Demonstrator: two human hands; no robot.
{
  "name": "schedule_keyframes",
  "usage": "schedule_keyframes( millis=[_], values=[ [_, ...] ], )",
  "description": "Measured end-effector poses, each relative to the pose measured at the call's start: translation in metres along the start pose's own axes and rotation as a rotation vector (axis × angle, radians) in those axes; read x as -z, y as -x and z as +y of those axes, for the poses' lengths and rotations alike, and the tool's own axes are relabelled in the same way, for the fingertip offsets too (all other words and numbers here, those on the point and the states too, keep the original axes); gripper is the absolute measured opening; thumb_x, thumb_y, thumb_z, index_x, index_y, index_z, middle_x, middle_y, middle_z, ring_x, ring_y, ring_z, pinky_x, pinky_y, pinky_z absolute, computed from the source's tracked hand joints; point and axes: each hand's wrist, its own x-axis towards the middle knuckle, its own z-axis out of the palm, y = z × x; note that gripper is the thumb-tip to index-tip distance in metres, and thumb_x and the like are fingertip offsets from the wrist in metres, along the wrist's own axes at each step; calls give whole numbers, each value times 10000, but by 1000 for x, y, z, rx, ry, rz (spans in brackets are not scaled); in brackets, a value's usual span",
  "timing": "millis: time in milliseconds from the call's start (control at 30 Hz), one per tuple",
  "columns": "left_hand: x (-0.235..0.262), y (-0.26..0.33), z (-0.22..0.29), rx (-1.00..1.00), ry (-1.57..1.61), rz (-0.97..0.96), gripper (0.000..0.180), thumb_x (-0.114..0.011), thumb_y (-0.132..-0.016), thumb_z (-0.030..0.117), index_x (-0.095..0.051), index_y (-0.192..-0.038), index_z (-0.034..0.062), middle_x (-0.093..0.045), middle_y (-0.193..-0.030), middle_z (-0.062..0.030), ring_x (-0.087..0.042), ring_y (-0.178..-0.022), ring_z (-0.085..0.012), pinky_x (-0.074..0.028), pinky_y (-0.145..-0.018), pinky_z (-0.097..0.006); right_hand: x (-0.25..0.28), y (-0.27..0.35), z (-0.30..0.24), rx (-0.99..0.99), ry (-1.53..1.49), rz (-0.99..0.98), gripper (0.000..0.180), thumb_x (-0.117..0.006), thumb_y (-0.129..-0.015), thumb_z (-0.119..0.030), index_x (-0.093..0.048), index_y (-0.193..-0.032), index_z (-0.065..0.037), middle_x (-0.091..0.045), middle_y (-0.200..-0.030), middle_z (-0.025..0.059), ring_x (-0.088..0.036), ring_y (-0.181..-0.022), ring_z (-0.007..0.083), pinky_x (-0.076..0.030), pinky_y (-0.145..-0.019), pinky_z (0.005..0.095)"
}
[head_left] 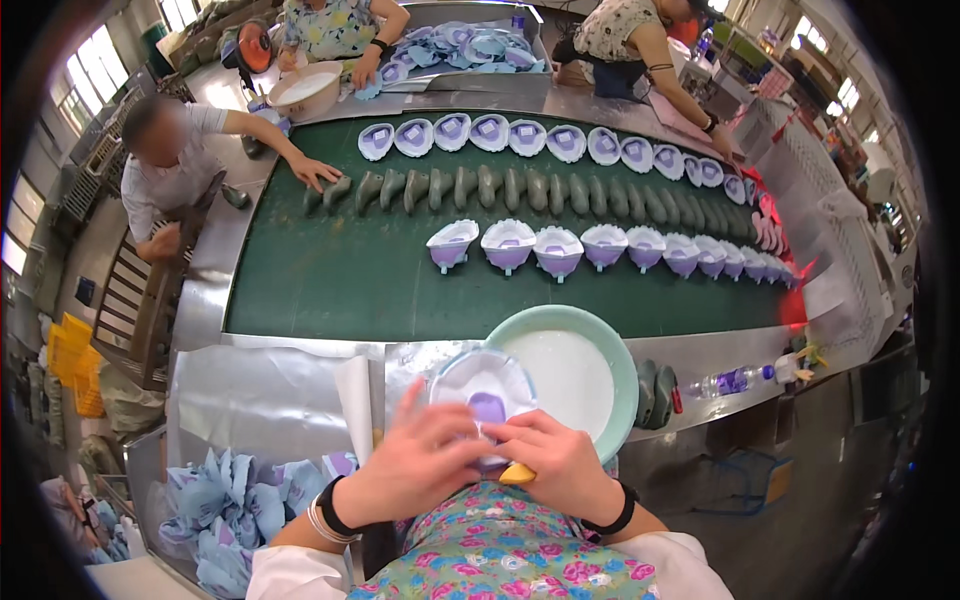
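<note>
Above my apron, both hands are at a white-and-purple shoe upper (482, 378), its opening facing up. My left hand (425, 450) grips it from the left, its raised fingers blurred by motion. My right hand (555, 460) is closed at its right side, with a short yellow handle (517, 474) sticking out below the fingers; the other end of this tool is hidden. Right behind the upper stands a pale green basin (625, 400) of white liquid. A heap of light blue shoe uppers (225, 510) lies at the lower left.
A green conveyor belt (330, 290) carries two rows of white-and-purple uppers (557, 250) with dark green shoe lasts (488, 187) between them. Dark lasts (655, 395) and a bottle (733, 381) lie right of the basin. A co-worker's hand (315, 172) touches a last; others work beyond.
</note>
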Motion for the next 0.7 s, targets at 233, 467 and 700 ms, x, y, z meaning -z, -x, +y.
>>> schedule_keyframes(
  millis=[233,467,700],
  values=[
    [-61,39,5,407,926,115,716,-553,-838,-51,-209,-1460,34,-383,-1418,-158,-414,-1286,-240,-309,-1066,-363,18,18,-5,32,-312,129,228,-779,-659,-141,-644,-823,-58,-677,-1105,26,-643,-931,219,-563,-676,302],
    [-75,13,40,401,923,287,761,-612,-861,-12,-155,-1465,62,-483,-1326,-157,-531,-1178,-219,-456,-957,-337,36,50,-6,-104,-216,59,172,-739,-730,-176,-634,-822,-75,-681,-1035,48,-625,-906,206,-541,-638,320],
    [-80,72,35,508,1037,-338,319,-659,-844,123,-623,-1142,14,-554,-1305,-170,-555,-1181,-283,-421,-982,-351,20,82,72,-622,-248,658,200,-720,-804,-199,-655,-784,-11,-616,-769,117,-592,-677,248,-464,-611,359]
  ],
)
